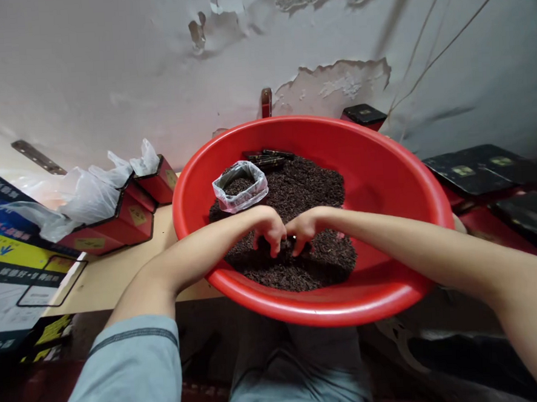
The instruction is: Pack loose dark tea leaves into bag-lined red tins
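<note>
A big red plastic basin (385, 175) holds a heap of dark, loose tea leaves (310, 183). My left hand (270, 228) and my right hand (303, 226) meet over the near middle of the heap, fingers bent down at the leaves. A small bright glint shows in the dark gap between them; what the curled fingers hold is too dark to make out. Just beyond my left hand, a container lined with a clear plastic bag (240, 187) stands in the leaves, with leaves inside. Several thin black pieces (268, 158) lie at the heap's far edge.
At left, red boxes (133, 218) with plastic bags sticking out stand on a tan board (163, 231), beside a large printed carton (12, 259). Black-topped boxes (476, 167) are at right, and another black-lidded box (364, 115) sits behind the basin. A peeling wall (151, 68) rises behind.
</note>
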The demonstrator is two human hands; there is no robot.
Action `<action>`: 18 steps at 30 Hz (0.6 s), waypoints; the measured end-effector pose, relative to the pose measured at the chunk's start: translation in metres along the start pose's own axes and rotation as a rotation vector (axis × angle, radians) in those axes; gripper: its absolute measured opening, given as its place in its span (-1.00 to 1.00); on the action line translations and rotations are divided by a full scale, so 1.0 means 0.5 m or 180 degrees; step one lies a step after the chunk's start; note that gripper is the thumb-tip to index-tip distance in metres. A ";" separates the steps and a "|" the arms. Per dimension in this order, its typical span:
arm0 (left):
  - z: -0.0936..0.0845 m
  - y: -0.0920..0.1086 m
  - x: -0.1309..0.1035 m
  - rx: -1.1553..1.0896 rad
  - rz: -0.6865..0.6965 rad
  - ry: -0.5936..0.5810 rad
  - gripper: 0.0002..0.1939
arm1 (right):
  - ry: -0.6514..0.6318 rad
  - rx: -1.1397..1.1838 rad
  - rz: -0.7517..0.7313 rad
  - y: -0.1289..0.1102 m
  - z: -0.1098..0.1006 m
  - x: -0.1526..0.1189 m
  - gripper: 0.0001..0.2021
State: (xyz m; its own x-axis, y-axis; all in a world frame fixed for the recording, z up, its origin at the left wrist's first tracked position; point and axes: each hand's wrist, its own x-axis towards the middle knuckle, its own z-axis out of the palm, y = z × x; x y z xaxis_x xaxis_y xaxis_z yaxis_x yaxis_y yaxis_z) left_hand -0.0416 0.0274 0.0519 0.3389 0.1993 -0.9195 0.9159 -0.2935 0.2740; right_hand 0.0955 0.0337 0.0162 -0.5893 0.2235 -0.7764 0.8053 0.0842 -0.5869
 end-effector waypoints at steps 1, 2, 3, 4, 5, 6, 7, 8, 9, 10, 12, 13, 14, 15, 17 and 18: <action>-0.017 -0.007 -0.035 0.0044 0.0069 0.0166 -0.35 | 0.0234 -0.0129 -0.0090 -0.008 -0.017 -0.026 -0.60; -0.033 -0.016 -0.074 0.0075 0.0263 0.0449 -0.37 | 0.0502 -0.0205 -0.0241 -0.017 -0.035 -0.054 -0.64; -0.048 -0.028 -0.115 0.0115 0.0465 0.0861 -0.39 | 0.0862 -0.0206 -0.0528 -0.028 -0.053 -0.083 -0.66; -0.060 -0.043 -0.155 0.0178 0.0637 0.1415 -0.44 | 0.1203 -0.0190 -0.0816 -0.041 -0.070 -0.110 -0.68; -0.069 -0.058 -0.192 0.0267 0.0770 0.1882 -0.49 | 0.1582 -0.0132 -0.0982 -0.057 -0.086 -0.134 -0.69; -0.075 -0.075 -0.225 0.0285 0.0823 0.2357 -0.52 | 0.1936 -0.0074 -0.1058 -0.075 -0.099 -0.152 -0.71; -0.078 -0.091 -0.250 0.0247 0.0790 0.2802 -0.53 | 0.2231 -0.0042 -0.1111 -0.095 -0.110 -0.163 -0.73; -0.079 -0.107 -0.268 0.0179 0.0726 0.3159 -0.54 | 0.2476 -0.0061 -0.1149 -0.117 -0.119 -0.166 -0.74; -0.079 -0.121 -0.279 0.0076 0.0623 0.3440 -0.55 | 0.2695 -0.0138 -0.1192 -0.141 -0.126 -0.162 -0.76; -0.079 -0.133 -0.284 -0.0033 0.0502 0.3619 -0.56 | 0.2864 -0.0283 -0.1239 -0.165 -0.133 -0.152 -0.77; -0.080 -0.151 -0.280 -0.0178 0.0245 0.3726 -0.62 | 0.3156 -0.0701 -0.1275 -0.209 -0.146 -0.120 -0.79; -0.082 -0.157 -0.274 -0.0209 0.0133 0.3720 -0.64 | 0.3269 -0.0918 -0.1244 -0.228 -0.152 -0.104 -0.80; -0.084 -0.162 -0.268 -0.0225 0.0050 0.3716 -0.65 | 0.3386 -0.1108 -0.1196 -0.242 -0.157 -0.089 -0.81; -0.086 -0.165 -0.262 -0.0247 0.0012 0.3740 -0.64 | 0.3484 -0.1256 -0.1150 -0.252 -0.162 -0.078 -0.81; -0.088 -0.170 -0.253 -0.0387 0.0047 0.3839 -0.56 | 0.3613 -0.1375 -0.1171 -0.255 -0.171 -0.069 -0.76; -0.087 -0.170 -0.251 -0.0486 0.0099 0.3899 -0.52 | 0.3656 -0.1337 -0.1226 -0.249 -0.174 -0.071 -0.72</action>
State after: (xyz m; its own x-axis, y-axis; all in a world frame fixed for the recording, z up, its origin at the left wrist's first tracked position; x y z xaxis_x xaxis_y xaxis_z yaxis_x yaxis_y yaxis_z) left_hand -0.1526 0.0682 0.1562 0.2638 0.9625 -0.0637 0.8917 -0.2182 0.3967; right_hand 0.0219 0.0995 0.1367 -0.5620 0.8044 0.1926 0.6788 0.5816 -0.4483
